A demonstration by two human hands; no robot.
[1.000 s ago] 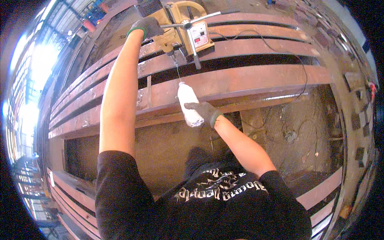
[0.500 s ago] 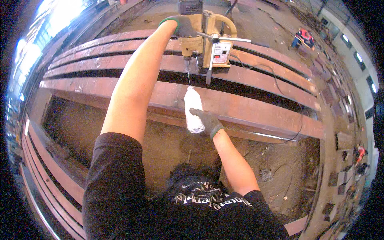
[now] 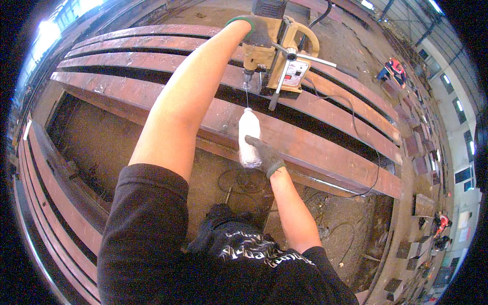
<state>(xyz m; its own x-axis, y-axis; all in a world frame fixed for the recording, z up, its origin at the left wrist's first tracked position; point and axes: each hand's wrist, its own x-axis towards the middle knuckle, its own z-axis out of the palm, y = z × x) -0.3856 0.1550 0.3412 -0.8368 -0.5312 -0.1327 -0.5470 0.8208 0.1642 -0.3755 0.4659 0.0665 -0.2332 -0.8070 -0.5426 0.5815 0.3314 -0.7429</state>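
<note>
Head view: right hand (image 3: 265, 155), in a grey work glove, is clamped around a white plastic squeeze bottle (image 3: 249, 137), its nozzle tilted up toward the drill bit (image 3: 247, 79). Left hand (image 3: 254, 28), gloved with a green cuff, grips the top of the yellow magnetic drill (image 3: 277, 56), which stands on a rusty steel beam (image 3: 325, 147). Its black cable (image 3: 363, 147) trails across the beams. Two people in orange (image 3: 392, 68) sit well apart, far right.
</note>
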